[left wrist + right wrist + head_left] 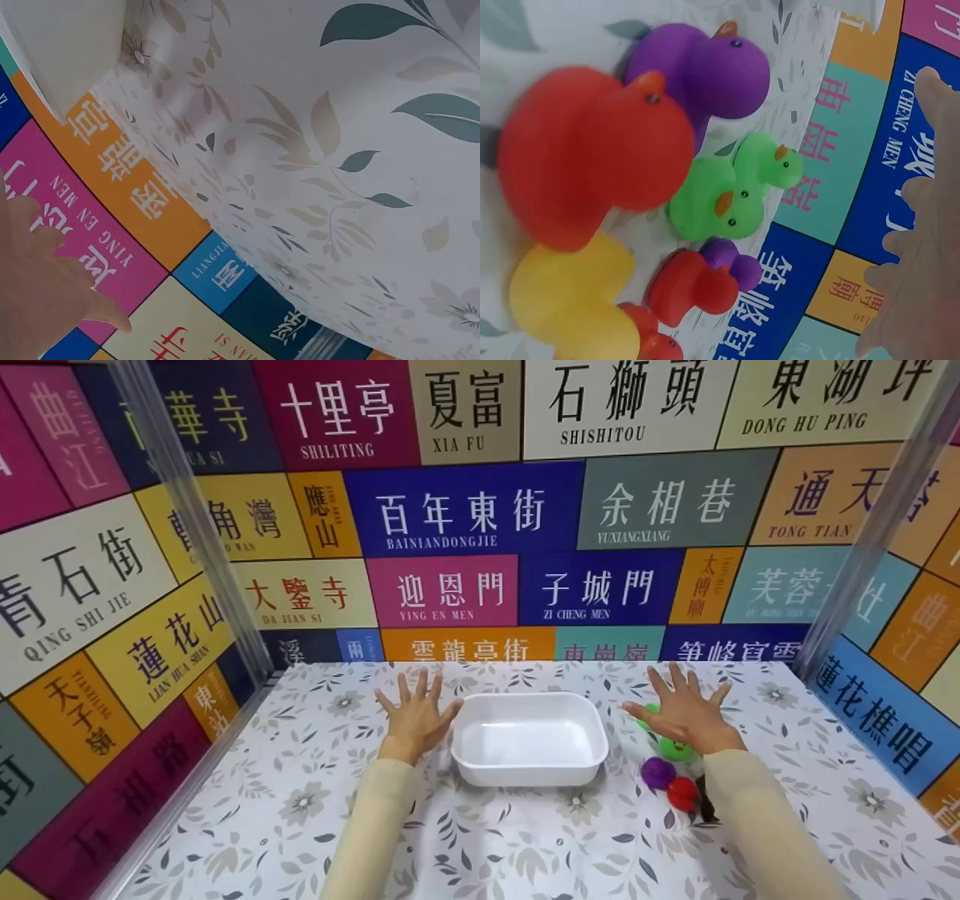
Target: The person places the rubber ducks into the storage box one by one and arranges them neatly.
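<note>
A white rectangular tub stands on the table in the head view, between my two hands. My left hand is just left of the tub with its fingers spread and nothing in it; part of it shows at the lower left of the left wrist view. My right hand is also spread and holds nothing, above a group of toy ducks. In the right wrist view these include a large red duck, a purple duck, green ducks, a yellow duck and smaller red ones.
The table wears a white cloth printed with leaves and flowers. Behind it rises a wall of coloured panels with Chinese lettering. Clear upright edges stand at the left and right. The right forearm hides some of the ducks in the head view.
</note>
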`<state>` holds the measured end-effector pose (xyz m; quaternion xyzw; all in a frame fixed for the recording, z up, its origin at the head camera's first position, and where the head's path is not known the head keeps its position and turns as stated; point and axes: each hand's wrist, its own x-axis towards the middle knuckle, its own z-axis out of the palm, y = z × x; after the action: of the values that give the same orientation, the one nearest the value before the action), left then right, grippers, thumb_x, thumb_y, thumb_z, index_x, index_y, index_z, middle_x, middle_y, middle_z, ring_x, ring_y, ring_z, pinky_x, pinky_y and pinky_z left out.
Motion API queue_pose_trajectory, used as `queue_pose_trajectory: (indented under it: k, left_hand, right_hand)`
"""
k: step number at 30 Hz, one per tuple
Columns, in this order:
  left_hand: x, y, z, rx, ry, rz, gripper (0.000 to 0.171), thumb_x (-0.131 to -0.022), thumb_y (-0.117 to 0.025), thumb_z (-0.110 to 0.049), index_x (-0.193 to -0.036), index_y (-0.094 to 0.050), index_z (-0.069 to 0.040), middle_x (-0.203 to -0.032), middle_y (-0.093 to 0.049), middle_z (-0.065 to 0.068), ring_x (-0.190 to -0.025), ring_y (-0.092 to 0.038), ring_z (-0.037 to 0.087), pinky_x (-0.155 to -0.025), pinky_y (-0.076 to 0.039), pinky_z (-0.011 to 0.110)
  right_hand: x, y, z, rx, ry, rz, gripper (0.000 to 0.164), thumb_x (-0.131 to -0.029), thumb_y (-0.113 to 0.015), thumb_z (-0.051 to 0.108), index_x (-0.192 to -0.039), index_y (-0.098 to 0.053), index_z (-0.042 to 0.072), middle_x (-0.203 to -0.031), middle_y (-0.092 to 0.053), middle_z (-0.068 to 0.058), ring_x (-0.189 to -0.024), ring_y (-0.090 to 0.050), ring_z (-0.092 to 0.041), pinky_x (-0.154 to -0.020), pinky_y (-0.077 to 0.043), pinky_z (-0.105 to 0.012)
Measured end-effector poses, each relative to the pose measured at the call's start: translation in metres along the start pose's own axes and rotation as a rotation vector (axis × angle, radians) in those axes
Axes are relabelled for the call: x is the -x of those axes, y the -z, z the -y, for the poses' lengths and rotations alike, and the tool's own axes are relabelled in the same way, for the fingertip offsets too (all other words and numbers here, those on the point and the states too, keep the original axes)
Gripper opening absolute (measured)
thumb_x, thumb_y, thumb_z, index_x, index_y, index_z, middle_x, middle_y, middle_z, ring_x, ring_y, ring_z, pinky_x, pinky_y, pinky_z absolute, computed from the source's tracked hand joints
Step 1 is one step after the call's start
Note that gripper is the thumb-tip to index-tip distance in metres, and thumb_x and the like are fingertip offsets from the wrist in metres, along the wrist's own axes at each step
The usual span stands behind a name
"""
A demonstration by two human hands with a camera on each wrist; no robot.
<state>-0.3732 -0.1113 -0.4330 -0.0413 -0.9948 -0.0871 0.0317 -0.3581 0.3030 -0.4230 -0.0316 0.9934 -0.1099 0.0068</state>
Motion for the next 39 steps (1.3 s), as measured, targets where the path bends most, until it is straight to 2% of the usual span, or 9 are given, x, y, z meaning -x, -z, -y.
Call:
queue_pose_trajectory:
  k: [10, 18, 23, 26, 29, 32, 36, 39]
  left_hand:
    - [0.008, 0.0, 0.013, 0.137, -0.007, -0.007, 0.075, -0.101, -0.03, -0.064, -0.162, -0.017, -0.022, -0.17, -0.007, 0.008, -0.155, 0.001, 0.046, -0.115, 0.007, 0.078]
    - [0.021, 0.001, 0.008, 0.351, 0.013, -0.02, 0.075, -0.1, -0.03, -0.066, -0.161, -0.019, -0.024, -0.17, -0.007, 0.006, -0.154, 0.003, 0.046, -0.112, 0.011, 0.08]
    - [0.033, -0.002, 0.007, 0.523, 0.018, -0.013, 0.072, -0.102, -0.031, -0.062, -0.16, -0.024, -0.02, -0.169, -0.014, 0.009, -0.153, -0.002, 0.05, -0.111, 0.01, 0.081]
    - [0.04, -0.007, 0.008, 0.658, 0.004, -0.014, 0.068, -0.104, -0.033, -0.058, -0.159, -0.026, -0.019, -0.168, -0.018, 0.01, -0.152, -0.005, 0.051, -0.112, 0.009, 0.08]
    - [0.044, -0.014, 0.01, 0.789, -0.022, -0.014, 0.067, -0.105, -0.033, -0.055, -0.159, -0.026, -0.017, -0.167, -0.021, 0.012, -0.153, -0.012, 0.046, -0.121, 0.0, 0.07]
    - [0.047, -0.024, 0.012, 0.911, -0.019, -0.001, 0.065, -0.107, -0.032, -0.051, -0.16, -0.025, -0.014, -0.167, -0.022, 0.012, -0.154, -0.017, 0.039, -0.126, -0.009, 0.058]
    - [0.049, -0.038, 0.013, 1.056, 0.053, 0.01, 0.061, -0.108, -0.031, -0.045, -0.158, -0.027, -0.011, -0.167, -0.022, 0.011, -0.156, -0.016, 0.034, -0.128, -0.008, 0.053]
    - [0.051, -0.044, 0.01, 1.131, 0.11, 0.002, 0.061, -0.107, -0.032, -0.043, -0.158, -0.03, -0.009, -0.167, -0.023, 0.01, -0.156, -0.015, 0.033, -0.128, -0.009, 0.051]
  right_hand:
    - [0.009, 0.003, -0.022, -0.029, -0.015, 0.01, 0.105, -0.089, -0.037, 0.08, -0.161, -0.009, 0.008, -0.164, 0.005, -0.031, -0.145, 0.006, -0.062, -0.096, 0.023, -0.085]
    - [0.018, 0.002, -0.029, -0.178, -0.047, 0.076, 0.101, -0.094, -0.029, 0.077, -0.16, 0.001, 0.008, -0.161, 0.011, -0.035, -0.143, 0.01, -0.064, -0.095, 0.024, -0.085]
    - [0.029, 0.0, -0.038, -0.277, -0.049, 0.074, 0.1, -0.095, -0.029, 0.076, -0.16, 0.006, 0.009, -0.161, 0.013, -0.034, -0.145, 0.01, -0.061, -0.096, 0.022, -0.084]
    - [0.037, 0.0, -0.045, -0.33, -0.041, 0.059, 0.097, -0.097, -0.03, 0.073, -0.16, 0.007, 0.009, -0.162, 0.012, -0.034, -0.146, 0.008, -0.06, -0.099, 0.018, -0.084]
    - [0.046, 0.001, -0.054, -0.376, -0.047, 0.044, 0.094, -0.098, -0.029, 0.071, -0.16, 0.008, 0.01, -0.163, 0.01, -0.033, -0.146, 0.005, -0.06, -0.104, 0.01, -0.084]
    - [0.054, 0.003, -0.064, -0.413, -0.07, 0.03, 0.093, -0.099, -0.028, 0.07, -0.16, 0.009, 0.01, -0.162, 0.009, -0.034, -0.145, 0.001, -0.062, -0.106, 0.0, -0.084]
    - [0.064, 0.005, -0.078, -0.451, -0.126, 0.016, 0.093, -0.099, -0.028, 0.069, -0.159, 0.009, 0.008, -0.16, 0.006, -0.038, -0.143, -0.003, -0.065, -0.106, -0.009, -0.084]
    - [0.07, 0.004, -0.088, -0.49, -0.168, 0.001, 0.094, -0.099, -0.032, 0.069, -0.16, 0.006, 0.008, -0.159, 0.001, -0.04, -0.142, -0.009, -0.064, -0.106, -0.017, -0.083]
